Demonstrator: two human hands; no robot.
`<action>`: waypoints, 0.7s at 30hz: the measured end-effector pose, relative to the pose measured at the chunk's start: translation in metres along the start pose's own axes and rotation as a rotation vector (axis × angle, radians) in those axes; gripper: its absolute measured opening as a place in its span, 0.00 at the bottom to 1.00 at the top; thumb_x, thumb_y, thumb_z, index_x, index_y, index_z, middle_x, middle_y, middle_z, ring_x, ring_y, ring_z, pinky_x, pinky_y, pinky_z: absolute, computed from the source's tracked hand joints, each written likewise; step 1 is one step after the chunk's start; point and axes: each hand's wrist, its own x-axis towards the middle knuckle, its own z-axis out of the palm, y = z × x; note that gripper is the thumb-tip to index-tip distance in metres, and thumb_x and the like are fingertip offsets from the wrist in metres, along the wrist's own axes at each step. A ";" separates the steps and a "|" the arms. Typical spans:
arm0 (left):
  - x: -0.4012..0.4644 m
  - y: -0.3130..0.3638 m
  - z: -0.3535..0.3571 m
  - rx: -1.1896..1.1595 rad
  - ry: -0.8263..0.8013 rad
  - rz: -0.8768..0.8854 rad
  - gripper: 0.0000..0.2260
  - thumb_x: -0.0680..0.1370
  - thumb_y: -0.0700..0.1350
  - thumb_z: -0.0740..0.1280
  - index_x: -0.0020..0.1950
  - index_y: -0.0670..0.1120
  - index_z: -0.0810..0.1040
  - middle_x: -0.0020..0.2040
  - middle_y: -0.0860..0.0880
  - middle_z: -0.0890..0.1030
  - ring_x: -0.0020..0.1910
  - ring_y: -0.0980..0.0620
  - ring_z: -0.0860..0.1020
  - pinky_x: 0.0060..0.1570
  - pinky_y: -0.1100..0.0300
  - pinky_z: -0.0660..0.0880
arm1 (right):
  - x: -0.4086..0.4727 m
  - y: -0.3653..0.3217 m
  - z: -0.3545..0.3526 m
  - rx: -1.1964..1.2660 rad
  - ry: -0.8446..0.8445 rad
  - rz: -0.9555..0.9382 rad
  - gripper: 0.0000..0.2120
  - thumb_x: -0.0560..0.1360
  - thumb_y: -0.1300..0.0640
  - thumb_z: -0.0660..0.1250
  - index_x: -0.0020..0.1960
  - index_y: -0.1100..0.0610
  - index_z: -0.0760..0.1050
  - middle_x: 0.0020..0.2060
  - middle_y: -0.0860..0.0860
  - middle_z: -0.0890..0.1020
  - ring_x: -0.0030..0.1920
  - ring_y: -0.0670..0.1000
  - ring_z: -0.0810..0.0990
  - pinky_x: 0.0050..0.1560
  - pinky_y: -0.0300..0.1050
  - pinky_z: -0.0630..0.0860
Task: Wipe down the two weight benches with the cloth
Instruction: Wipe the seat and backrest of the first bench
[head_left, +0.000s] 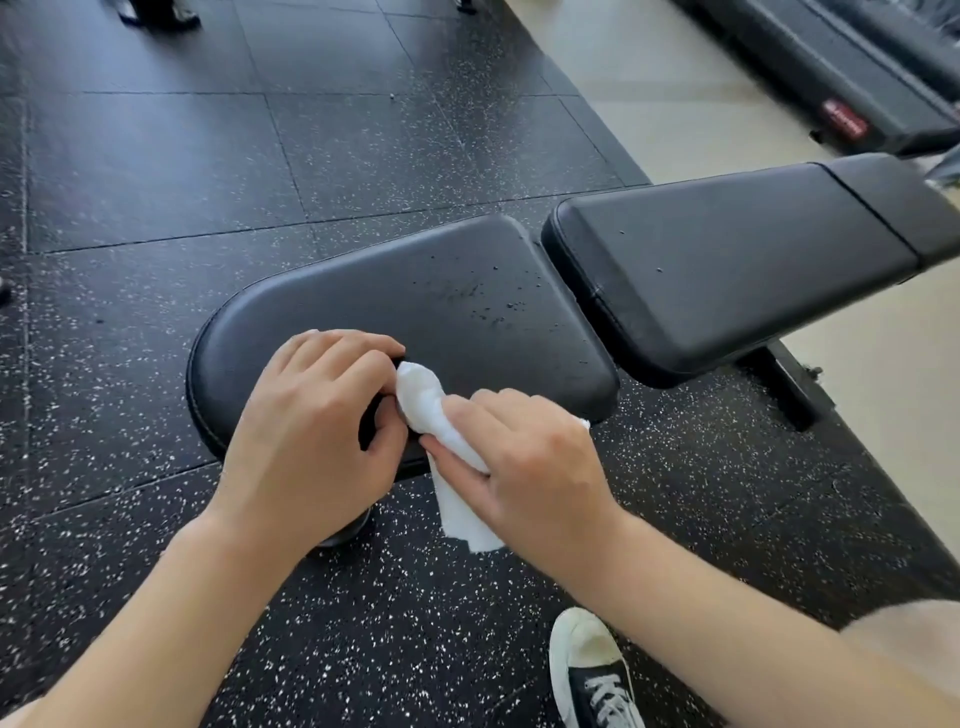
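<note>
A black weight bench stands in front of me, with its seat pad (415, 301) near and its back pad (727, 260) running off to the right. Small droplets speckle both pads. My right hand (524, 457) grips a crumpled white cloth (423, 397) over the seat pad's near edge, and a loose end hangs below the hand. My left hand (311, 426) curls round a dark bottle-like object (376, 415), of which little shows, and its fingers touch the top of the cloth. A second black bench (810, 62) lies at the top right.
The bench stands on black speckled rubber flooring (156, 182), with pale flooring (649, 93) beyond it on the right. My black and white sneaker (592, 670) is at the bottom. The bench's frame leg (784, 389) reaches the floor under the back pad. Another person's shoes (156, 10) are at the top left.
</note>
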 end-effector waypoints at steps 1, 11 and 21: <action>0.001 0.002 0.002 -0.006 -0.005 0.006 0.04 0.77 0.40 0.67 0.47 0.44 0.81 0.58 0.50 0.84 0.58 0.44 0.80 0.65 0.45 0.73 | 0.002 0.011 -0.004 -0.021 0.000 0.001 0.12 0.83 0.48 0.66 0.49 0.55 0.80 0.34 0.48 0.73 0.34 0.52 0.71 0.34 0.51 0.72; 0.003 0.007 0.005 0.041 -0.027 0.014 0.08 0.79 0.45 0.67 0.53 0.45 0.84 0.60 0.51 0.83 0.59 0.45 0.80 0.69 0.44 0.72 | 0.013 0.059 -0.029 -0.091 0.095 0.288 0.05 0.78 0.55 0.72 0.46 0.55 0.77 0.34 0.52 0.78 0.35 0.58 0.77 0.35 0.52 0.76; -0.005 -0.003 0.001 0.020 0.035 -0.022 0.08 0.80 0.44 0.65 0.53 0.45 0.83 0.62 0.52 0.82 0.61 0.47 0.80 0.72 0.56 0.68 | 0.053 0.112 -0.022 -0.128 0.021 0.427 0.13 0.81 0.46 0.66 0.47 0.55 0.80 0.38 0.50 0.80 0.44 0.59 0.79 0.40 0.49 0.67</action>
